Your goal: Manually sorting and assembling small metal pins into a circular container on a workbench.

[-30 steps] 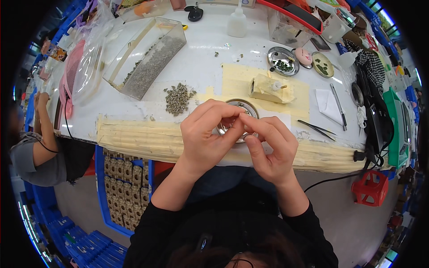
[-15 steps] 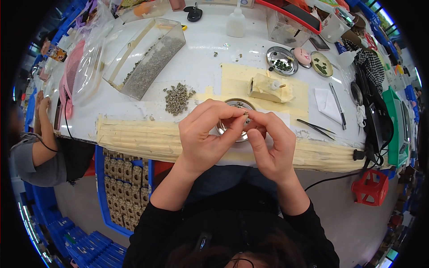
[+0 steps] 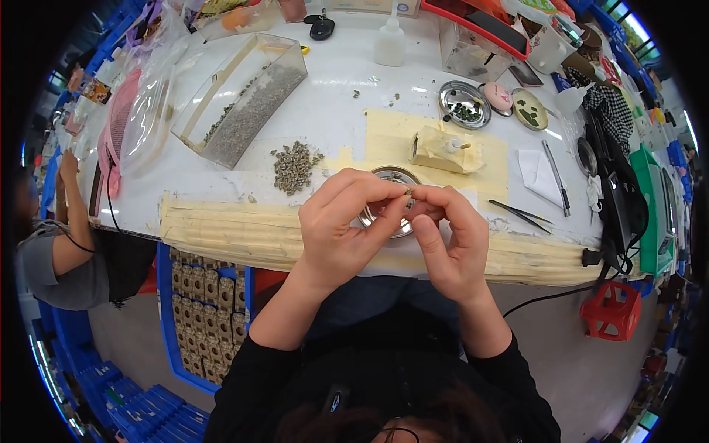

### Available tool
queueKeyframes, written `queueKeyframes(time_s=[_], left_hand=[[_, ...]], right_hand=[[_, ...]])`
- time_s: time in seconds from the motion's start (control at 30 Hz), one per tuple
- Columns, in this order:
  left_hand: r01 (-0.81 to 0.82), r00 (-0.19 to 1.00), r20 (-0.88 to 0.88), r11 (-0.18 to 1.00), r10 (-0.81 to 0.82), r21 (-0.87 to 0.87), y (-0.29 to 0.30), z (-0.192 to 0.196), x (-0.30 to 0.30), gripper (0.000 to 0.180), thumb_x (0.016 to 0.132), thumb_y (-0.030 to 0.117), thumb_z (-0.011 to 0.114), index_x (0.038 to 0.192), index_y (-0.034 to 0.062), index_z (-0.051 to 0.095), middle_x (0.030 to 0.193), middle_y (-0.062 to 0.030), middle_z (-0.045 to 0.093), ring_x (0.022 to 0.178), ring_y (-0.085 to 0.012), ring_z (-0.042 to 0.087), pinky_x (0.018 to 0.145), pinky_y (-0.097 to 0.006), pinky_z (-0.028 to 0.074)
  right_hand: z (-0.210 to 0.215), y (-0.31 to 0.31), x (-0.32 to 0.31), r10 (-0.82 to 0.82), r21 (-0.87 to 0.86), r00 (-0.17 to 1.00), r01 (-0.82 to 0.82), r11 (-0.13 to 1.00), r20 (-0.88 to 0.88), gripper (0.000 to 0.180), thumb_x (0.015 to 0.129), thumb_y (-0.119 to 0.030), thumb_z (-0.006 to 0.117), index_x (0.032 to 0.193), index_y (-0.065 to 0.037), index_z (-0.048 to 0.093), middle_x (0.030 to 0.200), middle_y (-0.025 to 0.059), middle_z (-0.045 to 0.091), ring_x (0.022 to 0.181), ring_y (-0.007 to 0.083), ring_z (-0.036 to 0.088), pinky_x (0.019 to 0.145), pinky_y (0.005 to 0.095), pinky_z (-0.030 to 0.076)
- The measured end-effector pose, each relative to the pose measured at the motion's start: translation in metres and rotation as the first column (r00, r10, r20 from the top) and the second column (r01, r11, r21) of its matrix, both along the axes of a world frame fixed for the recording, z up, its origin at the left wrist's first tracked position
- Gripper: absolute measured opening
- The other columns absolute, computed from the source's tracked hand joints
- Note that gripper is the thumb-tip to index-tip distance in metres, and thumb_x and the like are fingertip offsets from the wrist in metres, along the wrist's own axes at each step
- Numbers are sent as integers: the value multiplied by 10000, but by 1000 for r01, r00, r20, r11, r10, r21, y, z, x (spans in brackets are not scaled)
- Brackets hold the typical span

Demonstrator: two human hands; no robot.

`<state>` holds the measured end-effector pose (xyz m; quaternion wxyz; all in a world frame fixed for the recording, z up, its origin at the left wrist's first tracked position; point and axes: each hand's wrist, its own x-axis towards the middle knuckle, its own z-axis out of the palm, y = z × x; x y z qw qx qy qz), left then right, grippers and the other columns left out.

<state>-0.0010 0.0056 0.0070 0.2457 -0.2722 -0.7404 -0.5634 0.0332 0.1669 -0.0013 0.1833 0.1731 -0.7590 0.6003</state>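
Note:
Above a round metal dish (image 3: 399,174) at the table's front edge, my two hands meet fingertip to fingertip. My left hand (image 3: 343,221) pinches a tiny metallic part (image 3: 408,193) between thumb and forefinger. The right forefinger of my right hand (image 3: 452,236) presses at the same part, its thumb apart and its other fingers curled. The part is too small to name. Left of my hands lies a pile of small greyish metal parts (image 3: 293,167). Behind the dish stands a block wrapped in cream tape (image 3: 443,150), with a small peg on top.
A clear bin (image 3: 258,103) holds many small parts. Tweezers (image 3: 521,215), a pen-like tool (image 3: 555,173) and white paper (image 3: 539,176) lie right. Dishes of green pieces (image 3: 465,105) and a squeeze bottle (image 3: 389,43) stand farther back. A blue crate (image 3: 174,347) sits below; a person (image 3: 63,255) is at left.
My hands stay nearly in place, with slight finger shifts around the small part. The view has shifted a little. At the left, the other person's arm has moved slightly.

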Motion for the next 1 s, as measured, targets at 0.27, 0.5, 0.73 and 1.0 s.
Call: queueKeyframes(time_s=[0.27, 0.5, 0.73, 1.0], left_hand=[[-37, 997, 60, 999, 38, -22, 0, -1, 0, 132, 783, -49, 737, 894, 16, 705, 821, -67, 676, 664, -124, 645, 576, -244, 525], [-30, 998, 51, 999, 29, 19, 1, -3, 0, 137, 780, -50, 745, 899, 8, 710, 836, -78, 681, 678, -131, 655, 586, -241, 534], [0, 999, 40, 1000, -1, 9, -1, -2, -1, 147, 777, -45, 753, 911, 3, 715, 840, -83, 683, 688, -142, 656, 585, -251, 521], [-1, 998, 65, 999, -2, 40, 2, -1, 1, 155, 754, -63, 762, 885, 3, 710, 803, -65, 678, 674, -128, 617, 592, -246, 474]], right_hand=[[7, -2, 2, -26, 157, 991, 47, 987, -134, 353, 824, -29, 710, 1175, -15, 674, 804, 64, 651, 626, 135, 561, 517, 244, 426], [8, -3, 3, -90, 155, 994, 100, 983, -69, 330, 841, -27, 699, 1170, -15, 673, 786, 66, 647, 632, 138, 576, 519, 249, 439], [8, -3, 0, -55, 118, 998, 60, 991, -40, 322, 851, -26, 696, 1171, -6, 663, 783, 67, 635, 616, 123, 565, 515, 237, 428], [5, -3, 1, -30, 27, 999, 30, 999, 27, 321, 847, -39, 706, 1159, 6, 647, 790, 57, 632, 596, 93, 525, 519, 221, 412]])
